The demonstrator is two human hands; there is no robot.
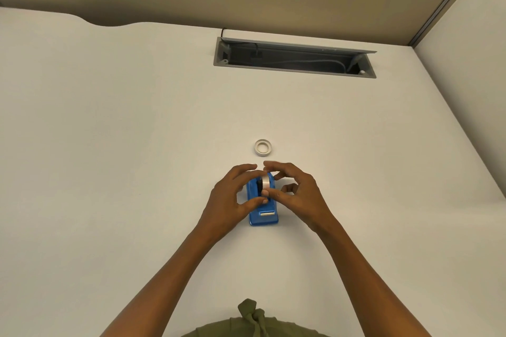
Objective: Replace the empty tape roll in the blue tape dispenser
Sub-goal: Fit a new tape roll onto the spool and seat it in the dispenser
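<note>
Blue tape dispenser (263,208), near desk (109,145) edge: I am pinching its upright roll (265,183) with left hand (232,197) and right hand (294,191), ideally lifting it straight; second roll (263,148) lying beyond.

blue tape dispenser (263,213), upright roll (265,182) seated

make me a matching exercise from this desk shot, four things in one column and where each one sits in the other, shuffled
Things:
1. blue plastic tape dispenser
2. loose white ring-shaped tape roll
3. grey rectangular cable tray
4. white tape roll standing on edge

Places:
A. recessed in the desk near the far edge
B. lying flat on the desk beyond the fingertips
C. on the desk between the left hand and right hand
D. in the dispenser, between the fingers

Pairs: 1-C, 2-B, 3-A, 4-D
</note>
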